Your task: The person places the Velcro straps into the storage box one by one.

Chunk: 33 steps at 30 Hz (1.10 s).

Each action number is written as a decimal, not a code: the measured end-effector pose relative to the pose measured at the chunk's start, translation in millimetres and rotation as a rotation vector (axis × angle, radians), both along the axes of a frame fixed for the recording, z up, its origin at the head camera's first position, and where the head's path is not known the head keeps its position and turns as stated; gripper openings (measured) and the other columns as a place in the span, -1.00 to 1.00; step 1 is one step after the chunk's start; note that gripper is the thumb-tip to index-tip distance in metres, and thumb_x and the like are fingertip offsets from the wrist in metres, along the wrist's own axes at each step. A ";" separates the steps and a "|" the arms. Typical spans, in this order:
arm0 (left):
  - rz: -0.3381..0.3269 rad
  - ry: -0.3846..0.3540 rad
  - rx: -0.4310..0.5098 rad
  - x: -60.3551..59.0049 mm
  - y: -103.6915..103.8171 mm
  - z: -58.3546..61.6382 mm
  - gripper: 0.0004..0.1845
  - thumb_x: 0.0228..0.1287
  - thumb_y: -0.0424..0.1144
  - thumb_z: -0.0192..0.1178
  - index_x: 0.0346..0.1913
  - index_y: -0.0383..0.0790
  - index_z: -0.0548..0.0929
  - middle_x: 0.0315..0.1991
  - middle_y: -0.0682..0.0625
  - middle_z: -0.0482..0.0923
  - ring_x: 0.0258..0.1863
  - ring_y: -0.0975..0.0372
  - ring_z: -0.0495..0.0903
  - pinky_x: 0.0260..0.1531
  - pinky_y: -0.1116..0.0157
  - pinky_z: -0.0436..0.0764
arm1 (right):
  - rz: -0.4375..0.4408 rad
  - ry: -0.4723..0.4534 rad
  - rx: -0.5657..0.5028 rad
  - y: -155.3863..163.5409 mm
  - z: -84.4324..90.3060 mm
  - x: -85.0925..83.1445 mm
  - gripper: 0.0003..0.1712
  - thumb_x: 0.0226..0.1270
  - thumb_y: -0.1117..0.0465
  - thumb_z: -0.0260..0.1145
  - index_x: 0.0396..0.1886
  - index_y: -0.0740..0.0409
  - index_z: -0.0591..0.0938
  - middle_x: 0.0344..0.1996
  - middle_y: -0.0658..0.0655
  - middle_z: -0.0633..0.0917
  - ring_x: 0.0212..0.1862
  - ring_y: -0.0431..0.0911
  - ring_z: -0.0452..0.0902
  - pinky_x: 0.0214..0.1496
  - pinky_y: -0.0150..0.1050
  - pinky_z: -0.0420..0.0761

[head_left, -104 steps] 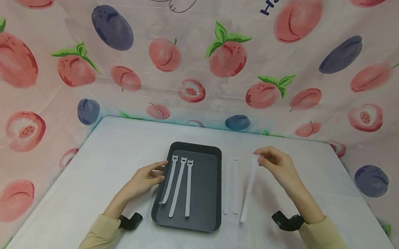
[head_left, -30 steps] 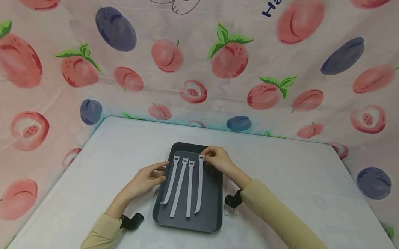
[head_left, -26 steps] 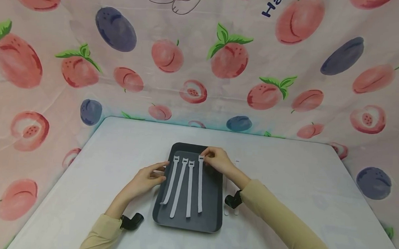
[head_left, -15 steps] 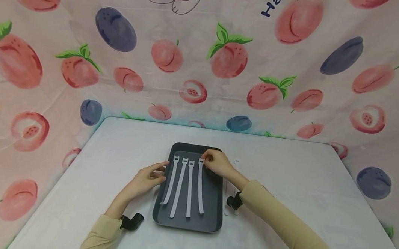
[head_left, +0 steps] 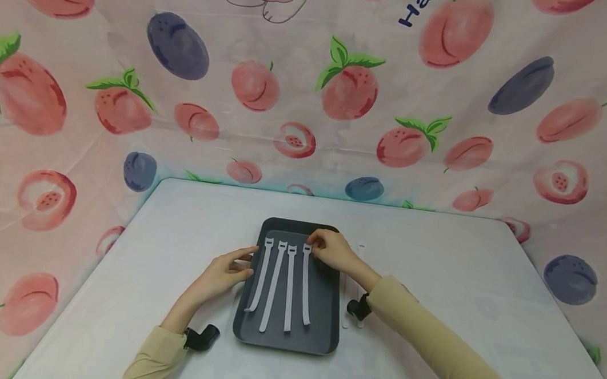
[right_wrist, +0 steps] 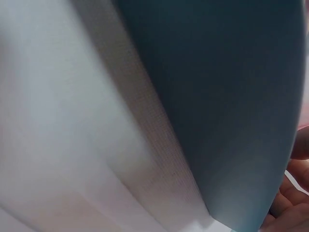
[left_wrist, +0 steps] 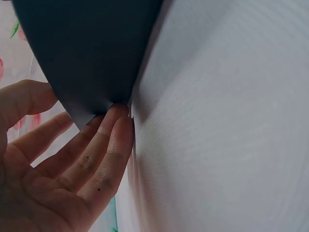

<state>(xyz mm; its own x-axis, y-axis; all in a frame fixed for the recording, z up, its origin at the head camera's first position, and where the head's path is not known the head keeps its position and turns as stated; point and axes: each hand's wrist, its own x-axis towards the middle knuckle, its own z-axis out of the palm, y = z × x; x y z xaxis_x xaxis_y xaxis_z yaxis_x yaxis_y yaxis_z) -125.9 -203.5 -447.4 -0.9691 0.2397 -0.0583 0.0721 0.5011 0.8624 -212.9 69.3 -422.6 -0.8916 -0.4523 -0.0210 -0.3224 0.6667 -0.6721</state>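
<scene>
A dark grey tray [head_left: 322, 328] stands on the white table, with three white slotted-head cable ties lying side by side in its left half, the middle one [head_left: 272, 288] slightly slanted. To their right, my right hand [head_left: 333, 250] pinches the slotted head of another white cable tie [head_left: 306, 287], which lies lengthwise over the tray floor. At the tray's left side is my left hand [head_left: 223, 272], its extended fingers against the outer wall; the left wrist view shows the thumb at the rim. In the right wrist view, the tray wall [right_wrist: 217, 96] hides most of the right hand.
Two more white cable ties lie on the table right of the tray, the outer one [head_left: 361, 250] partly covered by my right forearm. A black wrist camera [head_left: 203, 339] sits on the left wrist, another [head_left: 359, 308] on the right. Fruit-printed cloth [head_left: 298, 97] hangs behind the table.
My right hand has carried the cable tie from the table's right side into the tray, then drawn it slightly nearer. The left hand stays at the tray's left side.
</scene>
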 end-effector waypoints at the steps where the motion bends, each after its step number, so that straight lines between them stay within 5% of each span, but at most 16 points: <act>1: -0.002 -0.002 0.000 -0.2 0.2 -0.2 -0.43 0.32 -0.26 0.18 0.39 -0.08 0.37 0.23 -0.28 0.47 0.10 -0.08 0.60 0.08 -0.03 0.55 | 0.001 -0.001 -0.002 0.5 -0.2 0.3 -0.82 0.27 0.37 0.21 -0.15 0.24 0.65 -0.37 0.15 0.67 -0.44 -0.18 0.57 -0.41 -0.37 0.49; 33: 0.006 0.003 -0.010 0.5 1.8 1.8 -0.43 0.33 -0.26 0.17 0.39 -0.09 0.37 0.22 -0.29 0.47 0.11 -0.09 0.59 0.10 -0.05 0.52 | 0.003 0.024 -0.140 28.9 17.4 11.5 -0.74 0.36 0.26 0.21 -0.01 0.19 0.63 -0.10 0.17 0.69 -0.18 -0.05 0.60 -0.18 -0.24 0.59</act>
<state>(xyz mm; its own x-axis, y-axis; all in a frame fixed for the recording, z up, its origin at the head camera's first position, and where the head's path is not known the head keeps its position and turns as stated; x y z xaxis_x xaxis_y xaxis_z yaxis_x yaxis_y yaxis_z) -125.4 -201.7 -445.7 -0.9708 0.2328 -0.0576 0.0716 0.5106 0.8568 -201.4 98.2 -405.2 -0.8900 -0.4515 0.0639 -0.3411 0.5662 -0.7504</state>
